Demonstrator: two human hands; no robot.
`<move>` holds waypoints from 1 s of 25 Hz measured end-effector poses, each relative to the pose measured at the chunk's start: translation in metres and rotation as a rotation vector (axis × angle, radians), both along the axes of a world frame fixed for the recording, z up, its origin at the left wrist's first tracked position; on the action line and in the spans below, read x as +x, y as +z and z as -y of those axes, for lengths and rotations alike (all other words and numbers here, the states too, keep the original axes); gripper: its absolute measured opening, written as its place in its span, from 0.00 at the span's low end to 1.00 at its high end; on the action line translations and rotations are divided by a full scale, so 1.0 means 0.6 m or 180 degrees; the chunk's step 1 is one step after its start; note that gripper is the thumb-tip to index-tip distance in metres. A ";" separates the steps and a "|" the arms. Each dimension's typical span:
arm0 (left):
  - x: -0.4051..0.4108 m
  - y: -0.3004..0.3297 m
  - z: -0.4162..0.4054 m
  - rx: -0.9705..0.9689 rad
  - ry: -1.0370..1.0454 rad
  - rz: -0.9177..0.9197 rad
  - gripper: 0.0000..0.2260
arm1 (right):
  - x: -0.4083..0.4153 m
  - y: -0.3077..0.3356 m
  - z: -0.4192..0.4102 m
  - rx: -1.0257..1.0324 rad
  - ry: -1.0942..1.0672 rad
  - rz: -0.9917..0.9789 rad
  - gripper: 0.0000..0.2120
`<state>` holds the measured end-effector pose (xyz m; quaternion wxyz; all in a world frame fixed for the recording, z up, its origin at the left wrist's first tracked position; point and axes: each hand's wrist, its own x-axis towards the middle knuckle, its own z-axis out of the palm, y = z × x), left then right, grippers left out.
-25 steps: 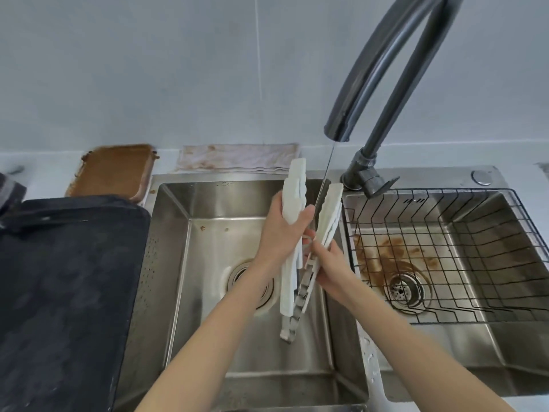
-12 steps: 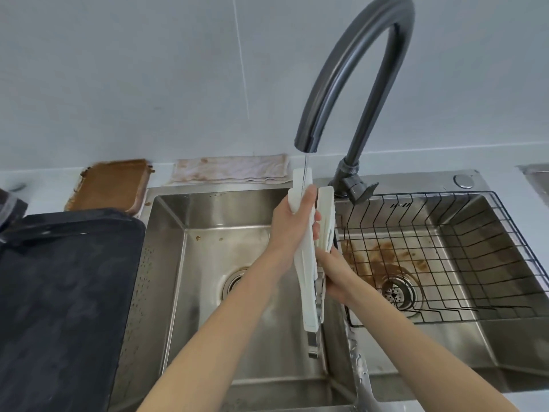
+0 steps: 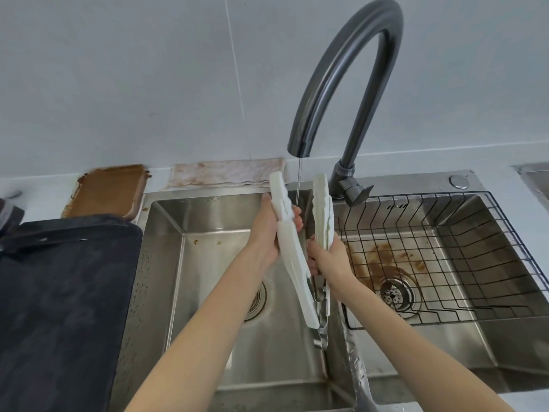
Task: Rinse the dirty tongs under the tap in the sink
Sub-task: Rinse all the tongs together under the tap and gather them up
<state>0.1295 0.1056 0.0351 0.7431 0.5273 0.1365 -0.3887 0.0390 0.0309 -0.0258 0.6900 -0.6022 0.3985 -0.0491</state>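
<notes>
Head view: left hand (image 3: 269, 233) and right hand (image 3: 328, 257) grip spread tongs (image 3: 292, 257) under the tap's (image 3: 344, 84) trickle, rinse apparently unfinished.

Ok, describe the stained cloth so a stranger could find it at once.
Start at the dark arched tap behind the double sink. Left of its base, on the ledge against the wall, lies the folded cloth. Unlike the brown tray beside it, it is pale, soft and rust-streaked.

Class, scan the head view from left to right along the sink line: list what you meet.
Black tray → left basin → left hand → tongs → right hand → wire basket in the right basin.
</notes>
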 end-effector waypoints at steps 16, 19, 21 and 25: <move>-0.063 -0.057 -0.055 0.1156 0.0139 0.1320 0.09 | 0.009 0.005 -0.025 -0.0724 0.0212 -0.0517 0.10; -0.054 -0.044 -0.065 0.1260 0.0184 0.1343 0.07 | 0.023 0.011 -0.013 -0.0254 0.0098 -0.0112 0.17; -0.053 -0.034 -0.071 0.1355 0.0124 0.1523 0.09 | 0.041 0.019 0.001 -0.0047 -0.0051 0.0237 0.11; -0.049 -0.010 -0.073 0.1386 0.0051 0.2161 0.13 | 0.065 0.037 0.010 0.0558 -0.0094 0.0698 0.06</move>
